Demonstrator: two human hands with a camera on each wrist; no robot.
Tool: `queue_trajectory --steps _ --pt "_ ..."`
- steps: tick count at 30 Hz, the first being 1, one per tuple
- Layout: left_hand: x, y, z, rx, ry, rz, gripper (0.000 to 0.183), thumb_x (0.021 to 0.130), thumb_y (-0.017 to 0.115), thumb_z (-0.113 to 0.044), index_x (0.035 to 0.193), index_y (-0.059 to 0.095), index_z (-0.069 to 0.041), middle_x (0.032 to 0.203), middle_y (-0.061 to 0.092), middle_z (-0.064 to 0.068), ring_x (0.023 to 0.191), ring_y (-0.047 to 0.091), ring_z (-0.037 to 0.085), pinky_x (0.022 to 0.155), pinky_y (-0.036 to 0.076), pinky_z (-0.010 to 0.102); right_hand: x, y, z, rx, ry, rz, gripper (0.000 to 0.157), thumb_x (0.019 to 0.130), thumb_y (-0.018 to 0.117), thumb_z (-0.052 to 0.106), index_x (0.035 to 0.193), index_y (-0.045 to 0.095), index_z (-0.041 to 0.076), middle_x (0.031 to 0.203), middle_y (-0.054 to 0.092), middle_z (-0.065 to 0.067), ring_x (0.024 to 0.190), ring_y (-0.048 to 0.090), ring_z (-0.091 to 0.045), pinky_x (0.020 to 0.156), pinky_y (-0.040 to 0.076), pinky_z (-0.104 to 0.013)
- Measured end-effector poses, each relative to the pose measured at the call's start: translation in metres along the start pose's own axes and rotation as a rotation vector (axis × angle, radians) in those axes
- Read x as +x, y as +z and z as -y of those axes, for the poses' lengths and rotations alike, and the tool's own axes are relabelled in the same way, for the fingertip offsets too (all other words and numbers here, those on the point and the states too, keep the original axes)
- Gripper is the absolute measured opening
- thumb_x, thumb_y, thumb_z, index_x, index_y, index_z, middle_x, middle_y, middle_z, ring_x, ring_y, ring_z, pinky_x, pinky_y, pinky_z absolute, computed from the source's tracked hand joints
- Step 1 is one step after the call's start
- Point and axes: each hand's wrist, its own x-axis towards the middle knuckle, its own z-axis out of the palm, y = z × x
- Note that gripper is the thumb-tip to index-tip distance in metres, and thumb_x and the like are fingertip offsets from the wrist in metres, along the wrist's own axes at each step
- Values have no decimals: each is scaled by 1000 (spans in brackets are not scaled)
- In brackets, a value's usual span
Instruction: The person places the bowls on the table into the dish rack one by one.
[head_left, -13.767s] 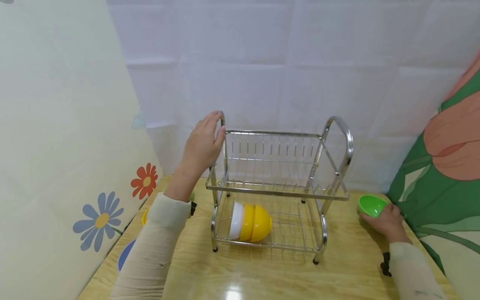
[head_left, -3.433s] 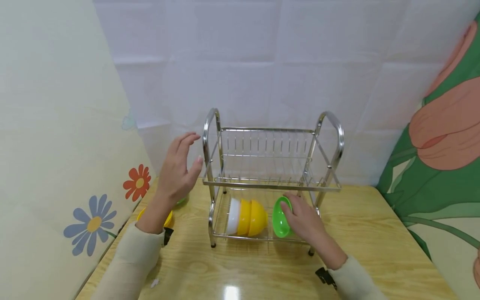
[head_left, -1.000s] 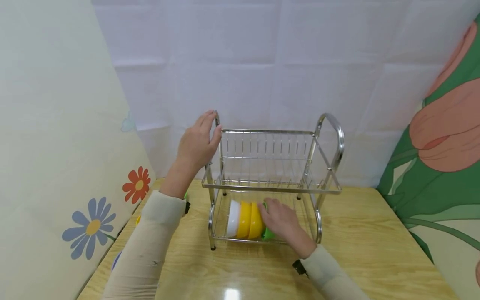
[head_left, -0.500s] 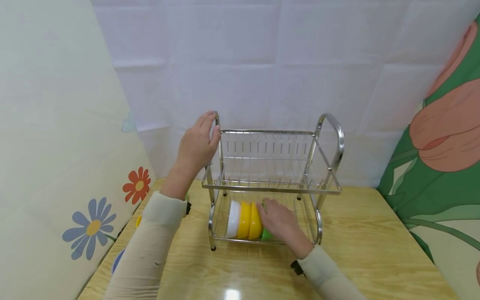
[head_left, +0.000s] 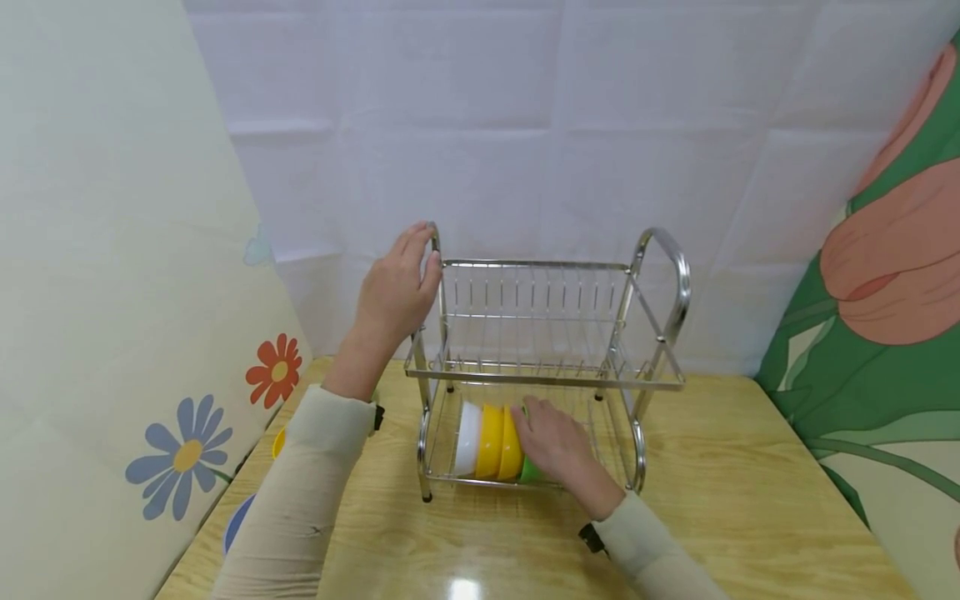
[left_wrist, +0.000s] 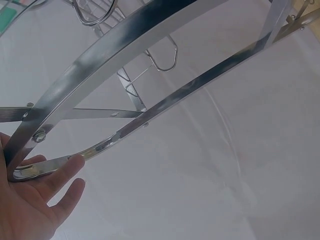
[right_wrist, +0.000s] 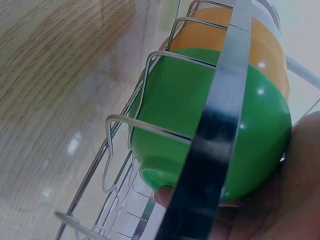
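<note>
A two-tier chrome dish rack (head_left: 543, 382) stands on the table. My left hand (head_left: 397, 292) holds the top of its left handle; the left wrist view shows the fingers (left_wrist: 62, 177) around the bar. On the lower tier, a white bowl (head_left: 467, 439) and two yellow bowls (head_left: 510, 450) stand on their sides, nested in a row. My right hand (head_left: 558, 437) grips a green bowl (right_wrist: 180, 100) at the right end of this row, against the outer yellow bowl. From the head, the hand covers most of the green bowl; its foot shows in the right wrist view.
Left of the rack, partly behind my left arm, lie a blue dish (head_left: 236, 525) and a yellow item (head_left: 278, 443). A white cloth (head_left: 525, 125) hangs behind the rack. Flower-patterned walls flank the wooden table (head_left: 750, 500).
The green bowl went from the table's right side into the lower tier, then left against the yellow bowls. My left hand left the handle and returned to it. Over the last second, little has moved.
</note>
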Motion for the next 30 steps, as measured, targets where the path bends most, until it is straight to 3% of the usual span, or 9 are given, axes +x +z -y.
queue_trajectory --steps 13,23,30 --pt "0 0 0 -5 -3 -8 50 106 37 -32 148 45 -6 156 44 7 116 63 40 101 52 52 -7 -17 1 83 -29 -49 63 107 25 51 146 47 8 148 51 -17 132 52 -39 107 44 -60" --pt "-1 0 1 -19 -14 -7 50 106 36 -32 149 45 -7 157 43 7 123 60 40 102 50 55 -24 -42 2 213 -185 -85 58 107 29 51 142 54 11 148 54 -9 137 50 -33 114 40 -55" --pt "-2 1 2 -30 -12 -7 50 106 36 -33 149 45 -8 158 43 5 124 59 39 102 50 55 -53 -66 14 196 -292 -115 50 108 32 47 139 58 17 148 55 -3 139 49 -27 116 39 -51"
